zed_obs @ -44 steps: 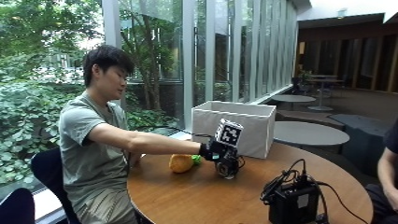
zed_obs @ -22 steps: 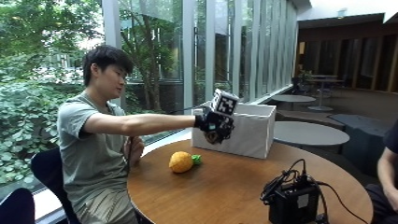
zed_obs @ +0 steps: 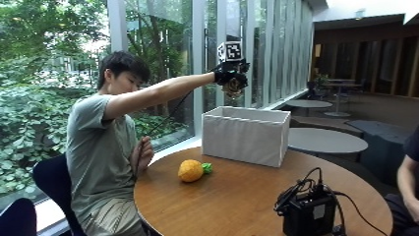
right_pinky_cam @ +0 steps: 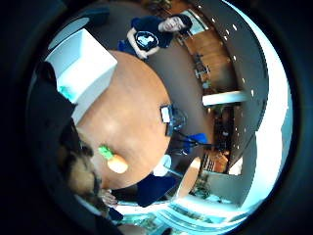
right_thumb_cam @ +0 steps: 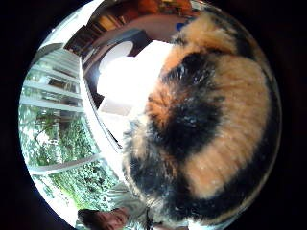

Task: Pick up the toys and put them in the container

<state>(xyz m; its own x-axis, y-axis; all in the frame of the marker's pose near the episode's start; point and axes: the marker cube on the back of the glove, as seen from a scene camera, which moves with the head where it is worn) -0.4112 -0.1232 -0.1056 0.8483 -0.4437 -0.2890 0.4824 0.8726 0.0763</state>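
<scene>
Right hand (zed_obs: 230,78), gloved, is raised high on an outstretched arm, above the near-window corner of the white fabric container (zed_obs: 246,135). Fingers are curled round a furry toy (zed_obs: 233,87) patched in orange, black and tan. The toy hangs just under the palm, in the air, well clear of the container's rim. In the thumb-side palm view the same toy (right_thumb_cam: 206,120) fills most of the field, so it sits close against the palm; the white container (right_thumb_cam: 129,81) shows beyond it.

Bare left hand (zed_obs: 141,155) rests at the table edge, close to the person's chest, holding nothing.

Container stands upright on the round wooden table (zed_obs: 242,196), on the side nearest the window, open at the top. In the little-finger-side palm view a small teal item (right_pinky_cam: 66,91) shows inside the container (right_pinky_cam: 85,63); I cannot tell what it is.

Second toy: an orange plush fruit with a green leaf end (zed_obs: 194,170) lies on the table, just beside the container's front left corner and not touching it. It is also seen from above (right_pinky_cam: 113,159), near the table edge by the person.

A black device with cables (zed_obs: 308,211) sits at the table's near edge, well apart from both toys.
</scene>
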